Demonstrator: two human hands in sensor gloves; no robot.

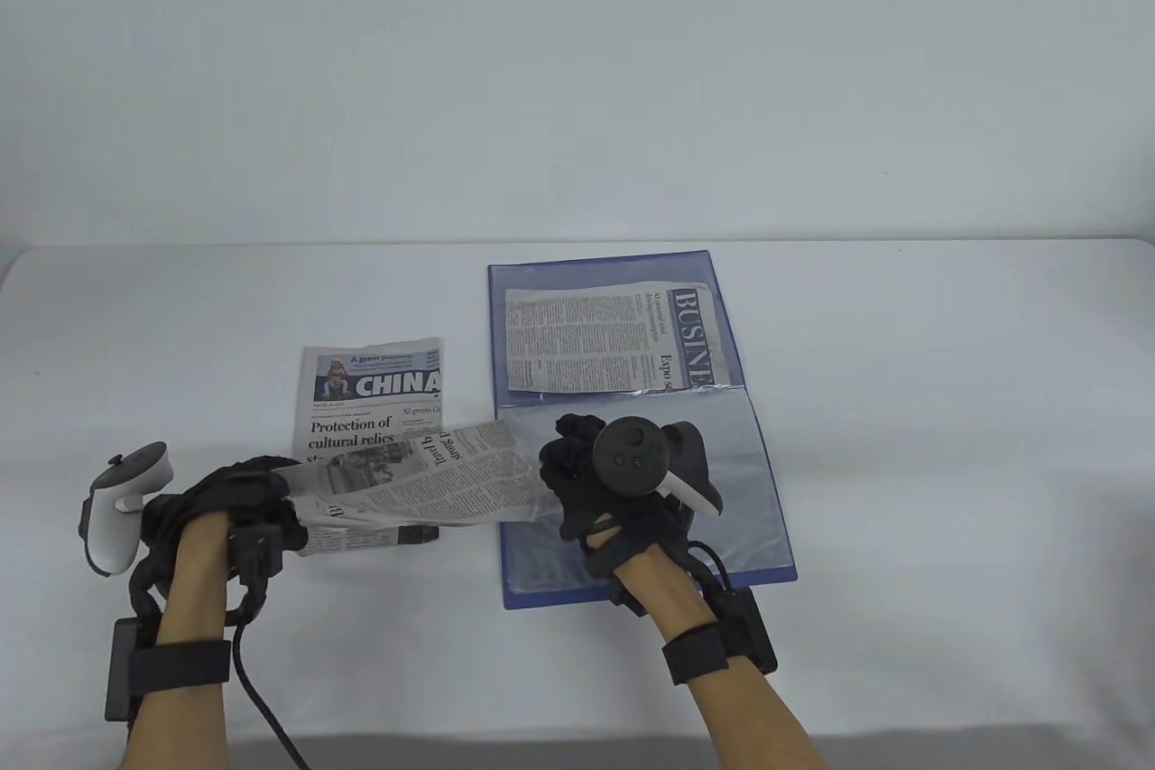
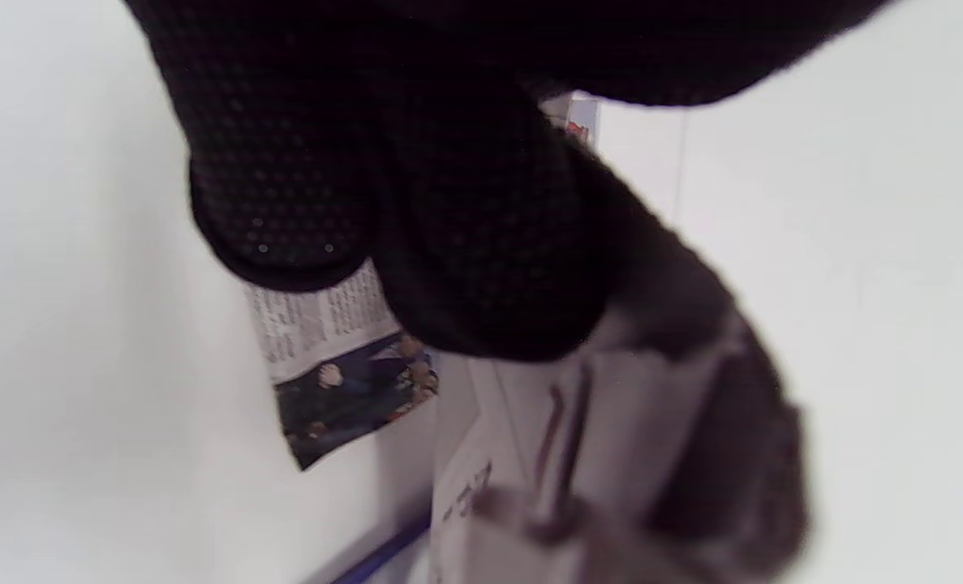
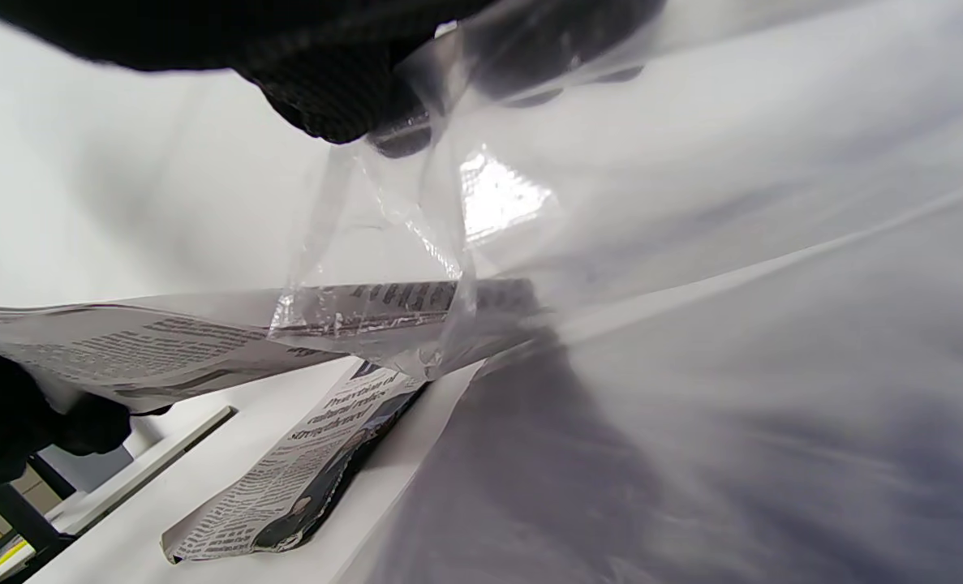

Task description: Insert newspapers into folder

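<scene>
A blue folder (image 1: 735, 337) lies open on the white table, with a "BUSINESS" newspaper (image 1: 614, 338) inside its far clear sleeve. My left hand (image 1: 236, 510) grips one end of a folded newspaper sheet (image 1: 433, 481) held above the table. Its other end enters the near clear sleeve (image 1: 749, 481). My right hand (image 1: 595, 481) pinches the sleeve's open edge (image 3: 416, 203) and holds it lifted. The sheet's end shows inside the plastic in the right wrist view (image 3: 384, 304). A "CHINA" newspaper (image 1: 370, 391) lies flat left of the folder, also seen in the right wrist view (image 3: 303, 478).
The white table (image 1: 947, 409) stretches wide to the right and behind the folder. A pale wall stands at the back. Cables hang from both wrists near the table's front edge.
</scene>
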